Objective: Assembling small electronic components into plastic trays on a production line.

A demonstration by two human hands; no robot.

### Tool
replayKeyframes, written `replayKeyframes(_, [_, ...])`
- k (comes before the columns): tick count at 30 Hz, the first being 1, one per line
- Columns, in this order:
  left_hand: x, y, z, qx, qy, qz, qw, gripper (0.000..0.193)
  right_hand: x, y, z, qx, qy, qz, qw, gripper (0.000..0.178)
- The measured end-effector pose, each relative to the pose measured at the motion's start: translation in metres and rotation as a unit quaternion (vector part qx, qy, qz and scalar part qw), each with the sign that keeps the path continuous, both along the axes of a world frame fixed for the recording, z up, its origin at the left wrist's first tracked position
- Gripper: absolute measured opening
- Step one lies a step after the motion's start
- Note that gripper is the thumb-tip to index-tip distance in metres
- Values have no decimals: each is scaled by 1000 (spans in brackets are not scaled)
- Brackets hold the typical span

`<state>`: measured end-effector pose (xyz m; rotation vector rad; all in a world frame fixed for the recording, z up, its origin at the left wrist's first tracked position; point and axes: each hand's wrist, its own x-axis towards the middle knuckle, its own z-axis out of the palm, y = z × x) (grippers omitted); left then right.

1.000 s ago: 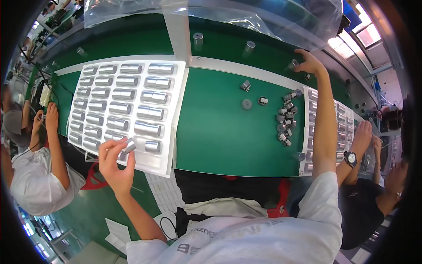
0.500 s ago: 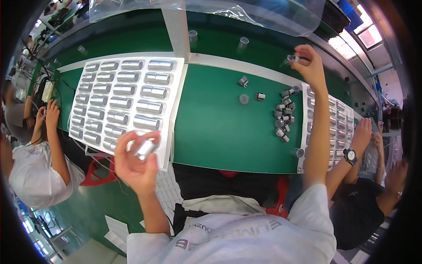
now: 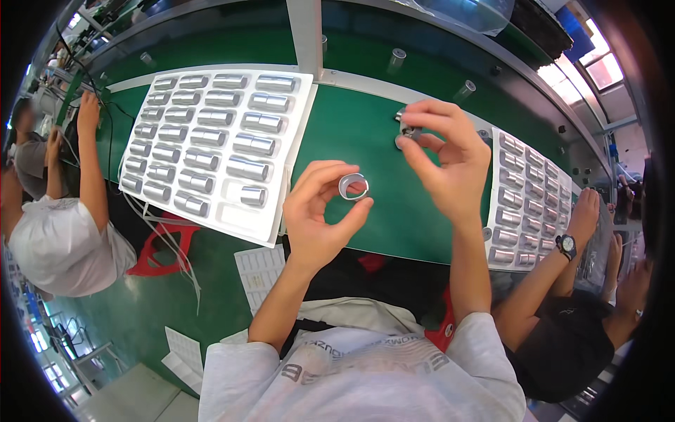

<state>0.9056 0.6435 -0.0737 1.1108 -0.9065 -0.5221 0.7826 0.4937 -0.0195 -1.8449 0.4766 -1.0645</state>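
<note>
My left hand [image 3: 315,214] pinches a hollow silver metal sleeve [image 3: 344,191] between thumb and fingers, its open round end turned up toward me. To its right, my right hand [image 3: 453,158] grips a small dark-grey and silver metal part [image 3: 410,131] at the fingertips. Both hands are above the green work surface [image 3: 383,221], the sleeve and the part apart from each other. On the left lies a white tray [image 3: 273,228] with rows of silver cylinders [image 3: 254,144]. Its near right corner pocket is vacant, and a shorter cylinder [image 3: 252,196] sits just behind it.
A second white tray of silver cylinders [image 3: 508,216] lies at the right. Small cylinders [image 3: 398,56] stand along the back behind a metal rail [image 3: 373,83]. A co-worker's hand [image 3: 583,214] with a wristwatch is by the right tray; another person [image 3: 60,243] works at left.
My left hand has moved right, away from the left tray, with the sleeve. My right hand has come from the back toward me and holds a small part; a cylinder stands where it was.
</note>
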Motion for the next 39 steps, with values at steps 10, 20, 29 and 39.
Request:
replayKeyframes(10, [-5,2,-3,17,-2,-22,1000,43,0,17,-19,167,-28,88,982,29])
replayKeyframes(20, [-3,2,-4,35,11,-37,999,42,7,24,-28,78,-28,54,995,31])
replayKeyframes(29, [-5,5,-8,39,14,-34,999,38,0,28,-44,83,-108,71,988,38])
replayKeyframes(39, [4,3,1,17,-146,29,989,47,-7,38,-26,93,-109,101,985,33])
